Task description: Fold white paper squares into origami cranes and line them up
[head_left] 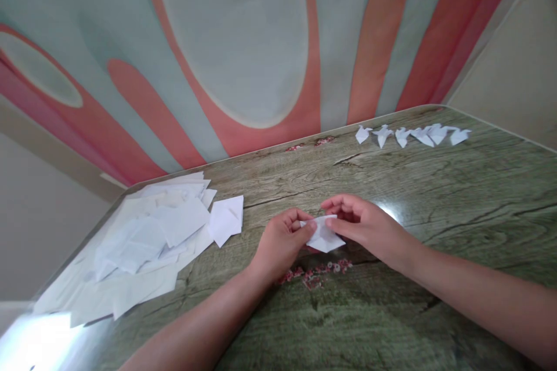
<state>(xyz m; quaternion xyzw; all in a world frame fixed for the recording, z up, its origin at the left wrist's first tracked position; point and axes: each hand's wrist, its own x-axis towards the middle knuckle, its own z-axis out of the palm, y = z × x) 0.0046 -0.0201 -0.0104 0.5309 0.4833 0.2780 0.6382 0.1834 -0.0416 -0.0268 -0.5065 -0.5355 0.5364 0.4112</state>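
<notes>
A small folded piece of white paper [325,236] is between my two hands, just above the wood-grain table. My left hand [285,239] pinches its left side, the thumb lying on top and the fingers behind. At the upper right edge, my right hand [363,225] touches the paper with its thumb, while its index finger is stretched out above and apart from the thumb. Whether the right fingers grip the paper from behind cannot be made out. Creases run across the paper, and its lower edge comes to a blunt point.
A spread heap of white paper sheets [143,249] covers the table's left side. Beside it lies a small stack of paper squares [227,217]. Several folded paper birds [402,136] stand in a row at the back right. A patterned wall covering [243,40] rises behind the table [470,208].
</notes>
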